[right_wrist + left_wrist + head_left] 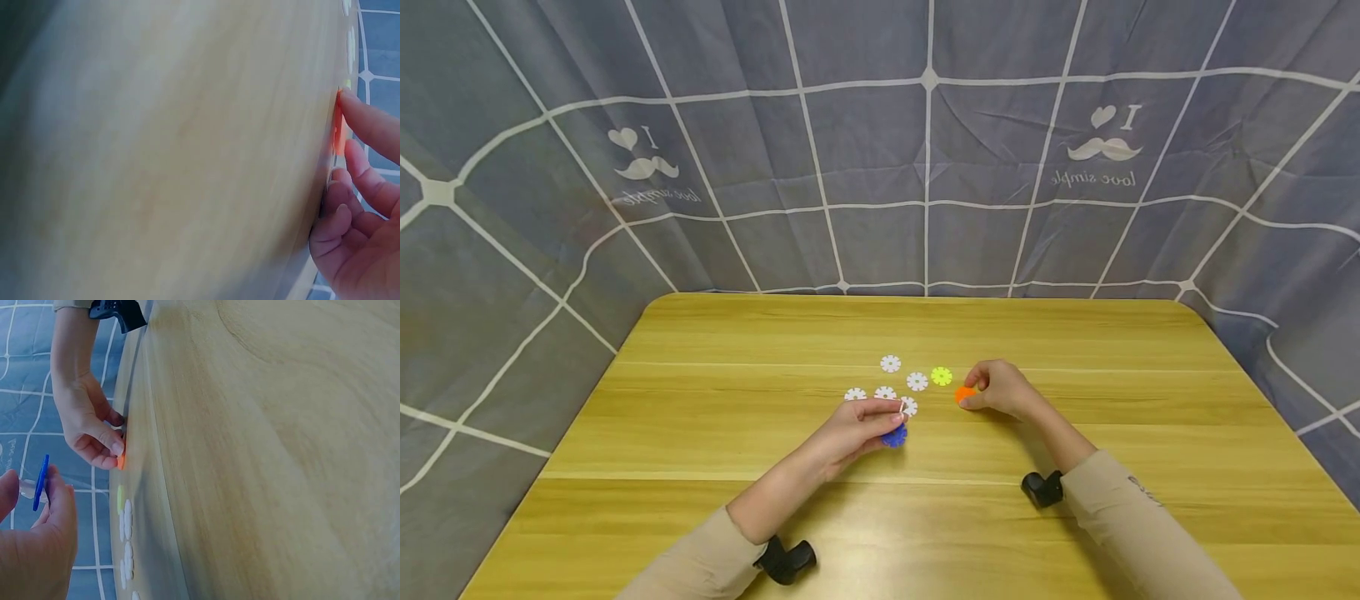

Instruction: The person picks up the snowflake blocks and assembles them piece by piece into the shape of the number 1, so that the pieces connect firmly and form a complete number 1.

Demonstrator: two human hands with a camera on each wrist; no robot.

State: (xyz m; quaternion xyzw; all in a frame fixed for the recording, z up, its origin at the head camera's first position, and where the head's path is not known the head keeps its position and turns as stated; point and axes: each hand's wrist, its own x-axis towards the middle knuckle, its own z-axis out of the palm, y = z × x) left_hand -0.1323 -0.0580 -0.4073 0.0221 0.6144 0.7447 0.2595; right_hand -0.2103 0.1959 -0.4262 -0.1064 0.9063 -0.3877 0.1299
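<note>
My left hand (857,429) pinches a blue notched plastic disc (894,436) with a white disc (902,407) set crosswise into it. In the left wrist view the blue disc (41,482) is seen edge-on between thumb and fingers, a whitish piece (27,489) sticking out beside it. To the right, my right hand (1002,388) has thumb and a finger at opposite edges of an orange disc (965,395), down at the tabletop. In the right wrist view the orange disc (339,125) appears edge-on at the fingertips, the other fingers curled.
Between and beyond the hands lie a yellow-green disc (942,376) and several white notched discs (891,363), some partly behind my left hand. They rest on a wood-grain table (760,350). A grey curtain (880,167) with white lines hangs behind its far edge.
</note>
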